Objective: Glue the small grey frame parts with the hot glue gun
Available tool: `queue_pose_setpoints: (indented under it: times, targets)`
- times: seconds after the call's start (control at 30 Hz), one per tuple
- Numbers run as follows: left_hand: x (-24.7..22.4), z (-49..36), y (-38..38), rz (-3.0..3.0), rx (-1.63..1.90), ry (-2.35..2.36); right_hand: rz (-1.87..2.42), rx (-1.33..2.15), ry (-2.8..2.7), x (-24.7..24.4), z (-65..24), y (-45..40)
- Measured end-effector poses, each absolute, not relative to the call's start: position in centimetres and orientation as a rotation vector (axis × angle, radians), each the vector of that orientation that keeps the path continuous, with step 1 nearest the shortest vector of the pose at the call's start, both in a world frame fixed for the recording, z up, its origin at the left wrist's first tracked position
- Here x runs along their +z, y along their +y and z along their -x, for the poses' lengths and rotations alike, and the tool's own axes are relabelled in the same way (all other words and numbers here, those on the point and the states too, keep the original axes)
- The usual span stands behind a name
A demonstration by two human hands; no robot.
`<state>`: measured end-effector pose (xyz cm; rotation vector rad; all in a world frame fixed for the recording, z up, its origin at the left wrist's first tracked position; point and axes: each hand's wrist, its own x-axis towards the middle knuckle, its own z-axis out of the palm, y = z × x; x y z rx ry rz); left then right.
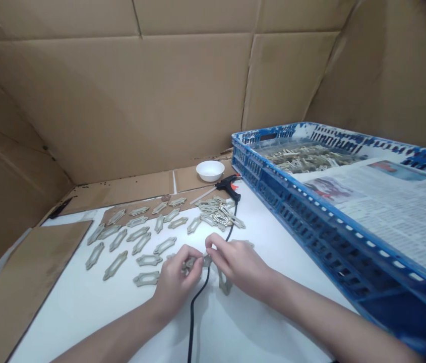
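Left hand [177, 282] and right hand [237, 267] pinch a beige frame [207, 260].

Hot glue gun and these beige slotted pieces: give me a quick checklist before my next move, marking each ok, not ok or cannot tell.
1. Grip: left hand and right hand both pinch a beige piece: ok.
2. Cord: the black cord runs right beneath the hands: not ok.
3. Hot glue gun: whether it is heated: cannot tell.
4. Laid-out pieces: spaced apart on the white tabletop: ok.
5. Pile of pieces beside the gun: overlapping: not ok.
6. Blue crate: more pieces inside, newspaper over part of it: ok.
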<state>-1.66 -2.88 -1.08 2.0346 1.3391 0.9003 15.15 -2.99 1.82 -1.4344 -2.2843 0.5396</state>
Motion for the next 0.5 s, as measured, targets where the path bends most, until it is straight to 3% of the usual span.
queue_pose_setpoints:
  times: [0.17, 0.4, 0.5]
  targets:
    - [-1.5, 1.8, -2.8, -2.042, 0.889, 1.322, 1.456, 0.634, -2.275, 1.5, -14.9, -3.1]
    - [-1.5, 2.0, -2.8, -1.926, 0.904, 1.305, 1.402, 1.165, -1.888, 1.0, -14.9, -2.1]
    - [-1.6, 1.9, -2.8, -1.927, 0.868, 1.281, 1.427, 1.125, -1.860, 0.6, -14.7, -2.2]
